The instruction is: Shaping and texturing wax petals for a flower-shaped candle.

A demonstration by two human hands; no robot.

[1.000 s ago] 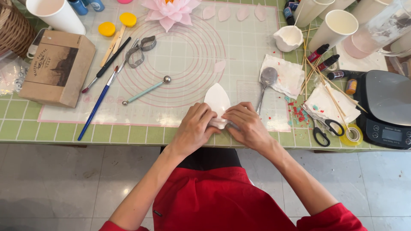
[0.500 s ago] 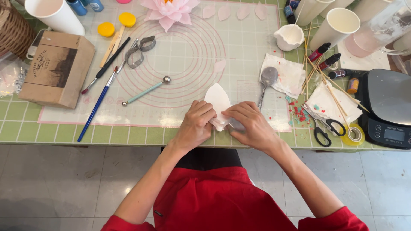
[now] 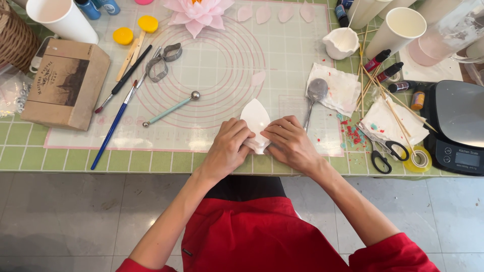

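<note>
Pressing together at the near edge of the pink-ringed mat [image 3: 302, 75], the left hand [image 3: 228, 148] and right hand [image 3: 290, 143] both pinch the lower end of a white petal-shaped mould [image 3: 255, 120], its pointed tip aimed away; a metal spoon [image 3: 315, 93] lies just right.

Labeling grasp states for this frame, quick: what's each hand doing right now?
Left hand: fingers closed on the white petal-shaped piece, pressing its lower left edge.
Right hand: fingers closed on the same piece, at its lower right edge.
</note>
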